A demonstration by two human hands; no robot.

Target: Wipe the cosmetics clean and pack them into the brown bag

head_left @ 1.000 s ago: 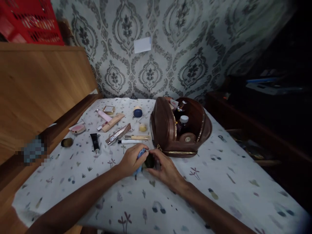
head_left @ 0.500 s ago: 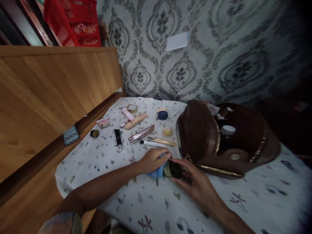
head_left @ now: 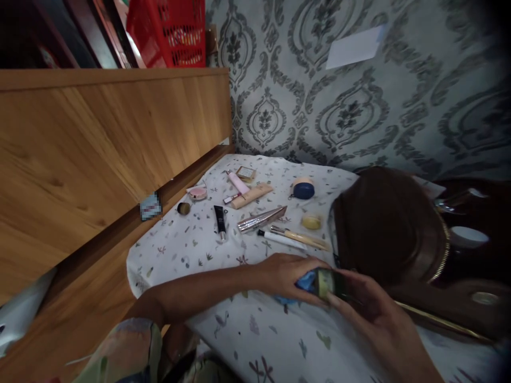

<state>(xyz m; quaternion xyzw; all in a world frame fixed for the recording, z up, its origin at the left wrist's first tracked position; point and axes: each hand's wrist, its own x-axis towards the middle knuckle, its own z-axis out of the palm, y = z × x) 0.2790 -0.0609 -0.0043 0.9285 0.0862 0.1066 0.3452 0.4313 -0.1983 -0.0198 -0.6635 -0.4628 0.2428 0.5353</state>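
Note:
My left hand (head_left: 293,274) is closed around a bunched blue cloth (head_left: 306,282), pressed to one end of a small green jar (head_left: 325,283). The jar lies on its side in the air just above the printed sheet. My right hand (head_left: 375,311) grips the jar's dark end, with fingers above and thumb below. Just beyond my hands are a white brush (head_left: 281,239) and a tan-handled brush (head_left: 301,237). A brown bag (head_left: 379,229) stands open to the right, close to my right hand.
Spread farther back are a silver tube (head_left: 261,219), a black tube (head_left: 219,222), a peach tube (head_left: 251,196), a pink compact (head_left: 197,193), a yellow sponge (head_left: 311,222) and a navy round case (head_left: 303,190). A wooden panel (head_left: 120,143) borders the left, with a red basket (head_left: 175,34) above.
The view has turned left, so everything sits farther right in the picture. My right hand has wrapped more closely over the jar's dark end, while my left hand keeps the blue cloth against it.

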